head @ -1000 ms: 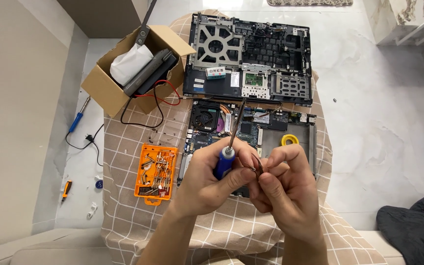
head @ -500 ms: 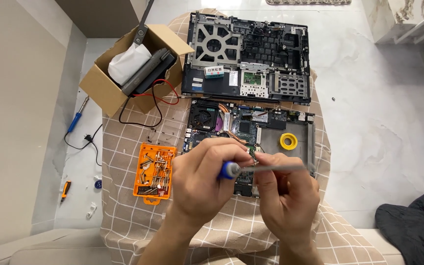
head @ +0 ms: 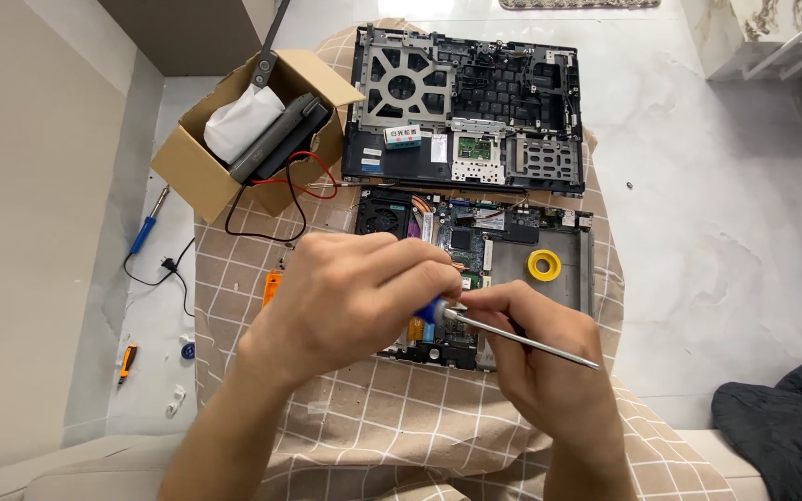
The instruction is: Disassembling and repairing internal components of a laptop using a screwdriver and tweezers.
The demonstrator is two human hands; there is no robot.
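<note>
The left hand is closed around the blue handle of the screwdriver, just above the opened laptop base. The right hand pinches the metal shaft (it points to the right), in front of the yellow tape roll

Cardboard box stood upper left w/ red and black wires; yellow tape roll lay right; soldering iron on floor.
</note>
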